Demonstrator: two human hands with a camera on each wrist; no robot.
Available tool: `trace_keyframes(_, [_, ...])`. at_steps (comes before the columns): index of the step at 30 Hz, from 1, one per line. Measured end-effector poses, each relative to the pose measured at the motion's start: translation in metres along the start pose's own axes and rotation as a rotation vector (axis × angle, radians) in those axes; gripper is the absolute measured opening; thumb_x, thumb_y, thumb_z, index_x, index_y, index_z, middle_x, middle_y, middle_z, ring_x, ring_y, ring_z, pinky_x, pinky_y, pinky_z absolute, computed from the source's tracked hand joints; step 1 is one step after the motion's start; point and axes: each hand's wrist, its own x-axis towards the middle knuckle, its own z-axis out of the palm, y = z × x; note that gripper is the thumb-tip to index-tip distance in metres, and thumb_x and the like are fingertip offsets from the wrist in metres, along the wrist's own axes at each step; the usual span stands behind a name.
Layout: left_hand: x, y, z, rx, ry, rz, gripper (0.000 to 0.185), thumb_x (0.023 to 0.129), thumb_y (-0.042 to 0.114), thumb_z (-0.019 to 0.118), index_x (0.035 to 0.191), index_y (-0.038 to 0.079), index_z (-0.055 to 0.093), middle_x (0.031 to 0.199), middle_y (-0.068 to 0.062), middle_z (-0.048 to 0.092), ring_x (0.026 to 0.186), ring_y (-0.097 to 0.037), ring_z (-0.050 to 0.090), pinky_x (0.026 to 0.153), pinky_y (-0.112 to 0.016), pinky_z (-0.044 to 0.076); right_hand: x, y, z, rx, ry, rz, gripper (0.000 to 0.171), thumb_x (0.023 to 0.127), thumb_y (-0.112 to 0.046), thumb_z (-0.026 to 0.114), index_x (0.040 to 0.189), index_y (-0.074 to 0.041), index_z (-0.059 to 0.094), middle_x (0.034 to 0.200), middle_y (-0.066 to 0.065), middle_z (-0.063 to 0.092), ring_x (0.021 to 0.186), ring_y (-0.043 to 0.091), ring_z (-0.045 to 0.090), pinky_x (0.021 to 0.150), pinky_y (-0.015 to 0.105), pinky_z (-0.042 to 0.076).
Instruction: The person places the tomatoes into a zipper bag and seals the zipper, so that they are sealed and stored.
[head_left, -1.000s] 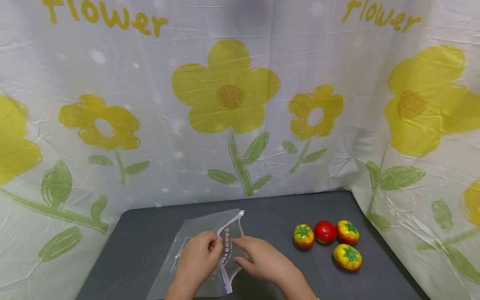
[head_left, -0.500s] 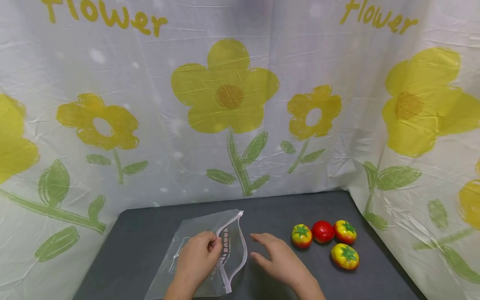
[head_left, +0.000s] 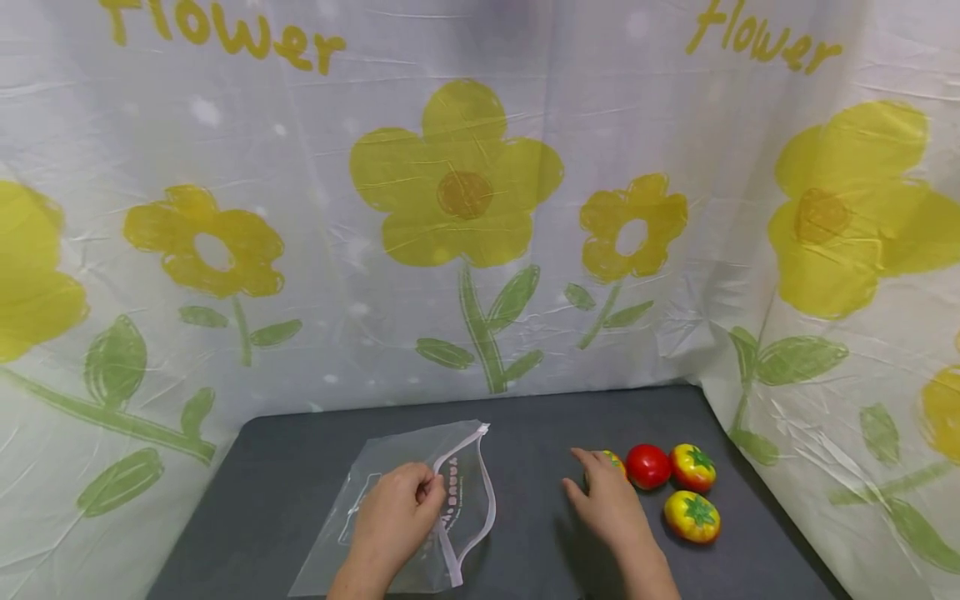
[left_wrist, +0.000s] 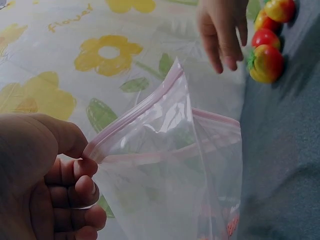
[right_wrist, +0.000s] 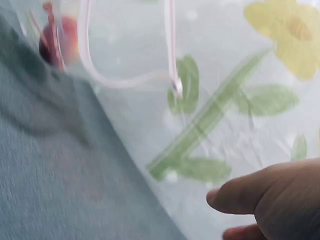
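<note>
A clear zip bag (head_left: 405, 517) with a pale pink zip edge and printed lettering stands open-mouthed at the table's left. My left hand (head_left: 396, 518) pinches its zip edge between thumb and forefinger; in the left wrist view the other fingers curl below the edge. My right hand (head_left: 611, 500) is beside the fruits, fingers apart and holding nothing, partly covering a yellow-and-red fruit (head_left: 617, 461) with a green leafy top. Beside that lie a glossy red fruit (head_left: 648, 466) and two more yellow-and-red fruits, one behind (head_left: 693, 467) and one in front (head_left: 692, 517).
A dark grey table (head_left: 525, 433) bears everything. White curtains (head_left: 322, 250) printed with yellow flowers hang behind and at both sides. In the right wrist view, a reddish round thing (right_wrist: 70, 37) shows near the bag's zip edge.
My right hand has let go of the bag's far zip edge and moved right to the fruits; the bag's mouth bows wider. The left hand keeps its pinch in place.
</note>
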Motion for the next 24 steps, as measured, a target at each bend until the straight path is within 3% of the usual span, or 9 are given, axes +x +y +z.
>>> trace_keyframes(8, [-0.001, 0.000, 0.000, -0.001, -0.011, -0.003, 0.031, 0.080, 0.019, 0.062, 0.057, 0.024, 0.042, 0.055, 0.013, 0.037, 0.049, -0.004, 0.035, 0.045, -0.023, 0.029, 0.004, 0.028, 0.004, -0.023, 0.055, 0.060, 0.048, 0.078, -0.022, 0.073, 0.121, -0.006, 0.060, 0.119, 0.019, 0.053, 0.107, 0.036, 0.052, 0.089, 0.053, 0.043])
trace_keyframes(12, [0.000, -0.001, 0.000, -0.001, -0.011, -0.007, 0.030, 0.080, 0.019, 0.062, 0.057, 0.025, 0.043, 0.056, 0.013, 0.037, 0.050, -0.004, 0.036, 0.045, -0.024, 0.030, 0.004, 0.033, 0.008, -0.027, 0.098, 0.050, 0.048, 0.075, -0.017, 0.075, 0.119, -0.003, 0.061, 0.118, 0.022, 0.053, 0.108, 0.039, 0.050, 0.089, 0.054, 0.041])
trace_keyframes(24, [-0.001, -0.004, 0.001, 0.001, -0.003, -0.018, 0.030, 0.079, 0.019, 0.062, 0.057, 0.025, 0.043, 0.055, 0.013, 0.037, 0.050, -0.004, 0.036, 0.045, -0.024, 0.030, 0.007, 0.053, 0.039, -0.109, 0.400, -0.066, 0.049, 0.058, 0.012, 0.072, 0.106, 0.002, 0.064, 0.112, 0.024, 0.052, 0.099, 0.043, 0.048, 0.079, 0.054, 0.045])
